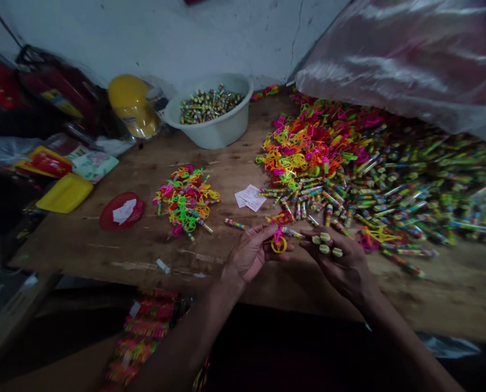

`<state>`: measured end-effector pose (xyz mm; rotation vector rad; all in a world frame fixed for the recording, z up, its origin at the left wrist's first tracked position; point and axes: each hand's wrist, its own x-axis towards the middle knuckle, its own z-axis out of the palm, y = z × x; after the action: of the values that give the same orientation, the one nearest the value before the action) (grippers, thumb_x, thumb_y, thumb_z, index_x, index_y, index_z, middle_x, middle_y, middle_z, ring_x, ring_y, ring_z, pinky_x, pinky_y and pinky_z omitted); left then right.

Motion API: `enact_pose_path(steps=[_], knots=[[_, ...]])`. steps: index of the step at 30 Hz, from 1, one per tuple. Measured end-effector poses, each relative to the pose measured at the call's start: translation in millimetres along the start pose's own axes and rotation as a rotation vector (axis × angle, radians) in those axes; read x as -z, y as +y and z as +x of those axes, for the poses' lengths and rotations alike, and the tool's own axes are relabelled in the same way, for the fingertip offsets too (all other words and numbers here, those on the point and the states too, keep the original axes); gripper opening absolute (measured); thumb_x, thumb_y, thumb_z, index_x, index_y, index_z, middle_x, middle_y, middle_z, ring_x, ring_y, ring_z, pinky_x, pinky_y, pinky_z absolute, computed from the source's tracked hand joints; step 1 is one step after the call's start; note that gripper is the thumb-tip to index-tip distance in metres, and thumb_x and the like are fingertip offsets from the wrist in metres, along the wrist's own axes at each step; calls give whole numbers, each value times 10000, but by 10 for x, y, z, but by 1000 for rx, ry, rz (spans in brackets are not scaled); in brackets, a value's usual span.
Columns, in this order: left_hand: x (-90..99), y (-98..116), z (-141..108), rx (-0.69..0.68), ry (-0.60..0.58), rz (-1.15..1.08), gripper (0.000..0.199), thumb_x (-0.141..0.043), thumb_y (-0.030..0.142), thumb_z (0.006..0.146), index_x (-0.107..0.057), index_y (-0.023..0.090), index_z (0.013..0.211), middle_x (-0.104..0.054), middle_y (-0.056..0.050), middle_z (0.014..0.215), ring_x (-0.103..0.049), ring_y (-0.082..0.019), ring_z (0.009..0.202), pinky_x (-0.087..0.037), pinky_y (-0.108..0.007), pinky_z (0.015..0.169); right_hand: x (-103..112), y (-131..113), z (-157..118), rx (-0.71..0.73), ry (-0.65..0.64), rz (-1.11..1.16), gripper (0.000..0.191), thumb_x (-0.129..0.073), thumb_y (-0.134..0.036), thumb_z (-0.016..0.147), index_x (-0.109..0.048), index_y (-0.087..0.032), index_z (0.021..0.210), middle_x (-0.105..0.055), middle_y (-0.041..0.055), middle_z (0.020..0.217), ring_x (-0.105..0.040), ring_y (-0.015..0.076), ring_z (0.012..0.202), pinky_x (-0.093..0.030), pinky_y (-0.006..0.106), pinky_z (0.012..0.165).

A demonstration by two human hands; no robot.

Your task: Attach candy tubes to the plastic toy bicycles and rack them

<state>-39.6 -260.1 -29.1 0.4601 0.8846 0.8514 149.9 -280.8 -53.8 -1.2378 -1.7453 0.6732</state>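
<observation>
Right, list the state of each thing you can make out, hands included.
Left hand: pinching a pink plastic piece
Right hand: closed around several tubes, pale ends showing
White basin: upright, holding many short tubes
Red dish: bearing white paper
Paper slips: overlapping
Small colourful pile: loosely heaped
Large colourful heap: loose, tangled
Plastic sheet: wrinkled

Left hand (249, 253) near right hand (347, 267), both with curled fingers (265, 234)
</observation>
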Motion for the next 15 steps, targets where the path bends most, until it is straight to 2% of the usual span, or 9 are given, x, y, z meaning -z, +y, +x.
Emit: enact_pose_path(steps=[4,7,12,15], knots=[[0,-42,-12,30,-21,32,185,-660,253,758,-618,116,875,-660,-30,702,-676,-185,626,-569,-282,525,-21,18,-77,-32,14,54,103,-602,-274,821,-632,-205,891,-644,37,837,-603,161,774,-460,267,660],[-29,-64,-51,27,-14,108,212,-678,280,741,-609,109,844,-649,-35,691,-673,-193,605,-562,-281,503,-17,38,-139,-23,20,70,105,-610,-269,809,-641,-200,882,-656,47,830,-615,173,766,-480,286,657],[-129,-84,-135,-83,92,237,225,-673,303,744,-603,110,837,-656,-37,750,-676,-194,615,-554,-269,480,67,67,-182,120,-14,-15,40,-611,-202,791,-645,-211,809,-665,30,797,-633,168,745,-496,280,650],[-165,-62,-145,0,49,173,208,-668,278,743,-602,108,844,-663,-42,740,-674,-187,610,-557,-273,496,97,36,-178,95,25,-43,33,-627,-223,784,-643,-213,812,-666,26,782,-640,173,747,-504,280,648]])
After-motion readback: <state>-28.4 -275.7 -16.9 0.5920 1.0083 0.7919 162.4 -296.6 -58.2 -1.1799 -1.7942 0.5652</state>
